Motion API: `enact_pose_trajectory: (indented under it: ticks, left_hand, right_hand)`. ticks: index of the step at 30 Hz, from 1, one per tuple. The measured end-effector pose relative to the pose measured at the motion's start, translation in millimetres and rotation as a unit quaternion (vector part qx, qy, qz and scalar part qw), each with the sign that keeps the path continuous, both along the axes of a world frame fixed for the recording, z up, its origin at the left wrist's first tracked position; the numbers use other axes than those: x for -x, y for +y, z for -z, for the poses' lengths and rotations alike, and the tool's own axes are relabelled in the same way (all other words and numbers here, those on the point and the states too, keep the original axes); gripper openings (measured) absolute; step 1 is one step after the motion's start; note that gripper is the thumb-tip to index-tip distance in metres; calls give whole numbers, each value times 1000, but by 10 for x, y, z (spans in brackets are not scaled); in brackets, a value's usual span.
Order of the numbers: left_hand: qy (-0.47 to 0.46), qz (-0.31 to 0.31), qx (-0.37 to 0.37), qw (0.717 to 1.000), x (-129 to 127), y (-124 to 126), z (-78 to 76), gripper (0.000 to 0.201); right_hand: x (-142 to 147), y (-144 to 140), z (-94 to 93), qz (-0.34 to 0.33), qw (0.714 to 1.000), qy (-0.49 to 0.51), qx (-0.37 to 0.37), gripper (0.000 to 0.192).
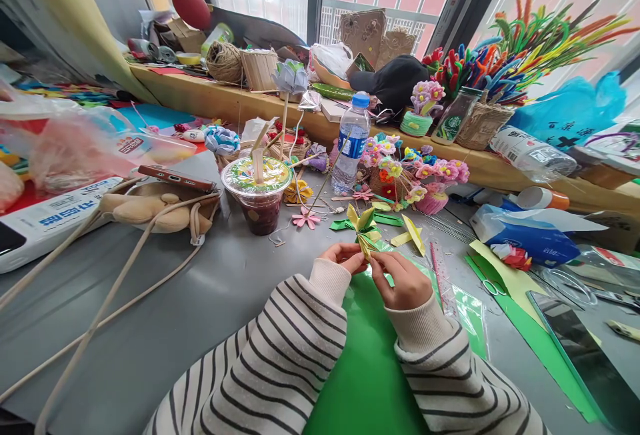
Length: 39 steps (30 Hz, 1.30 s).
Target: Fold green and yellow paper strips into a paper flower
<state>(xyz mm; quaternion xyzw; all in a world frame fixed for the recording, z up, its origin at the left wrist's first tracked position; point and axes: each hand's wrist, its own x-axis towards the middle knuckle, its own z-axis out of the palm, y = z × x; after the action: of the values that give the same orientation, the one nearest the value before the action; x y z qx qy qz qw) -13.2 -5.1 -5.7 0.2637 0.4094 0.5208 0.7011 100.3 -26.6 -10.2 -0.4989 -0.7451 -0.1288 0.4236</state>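
Note:
A folded yellow and green paper flower (366,227) is held up between my two hands at the middle of the view. My left hand (345,257) pinches its lower left side with closed fingers. From the other side, the thumb and finger of my right hand (403,278) grip the yellow paper at the flower's base. Just behind it lie folded green paper pieces (387,219) and yellow paper strips (411,235). A green sheet (370,348) spreads under both forearms. My fingers partly hide the flower's base.
A lidded drink cup (257,195) and a water bottle (351,145) stand behind my hands. To the left is a beige bag (155,211) with a phone on it. Scissors (494,287), a ruler (443,275) and another phone (580,355) lie right.

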Motion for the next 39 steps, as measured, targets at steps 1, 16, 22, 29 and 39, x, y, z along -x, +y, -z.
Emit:
enact_pose_trajectory:
  ticks: [1, 16, 22, 29, 39]
  left_hand:
    - [2, -3, -5, 1000, -4, -3, 4, 29]
    - [28, -14, -14, 999, -8, -35, -59, 26]
    - [50, -15, -16, 999, -15, -41, -101, 19]
    - [58, -9, -12, 998, -7, -54, -133, 15]
    - [63, -16, -7, 998, -3, -61, -140, 12]
  right_hand:
    - [1, -2, -3, -2, 1000, 2, 5, 14]
    - [3, 1, -26, -27, 996, 61, 59, 15]
    - [16, 3, -21, 17, 999, 24, 41, 14]
    - [-13, 3, -43, -33, 996, 64, 55, 14]
    - [13, 11, 12, 2, 1000, 20, -9, 11]
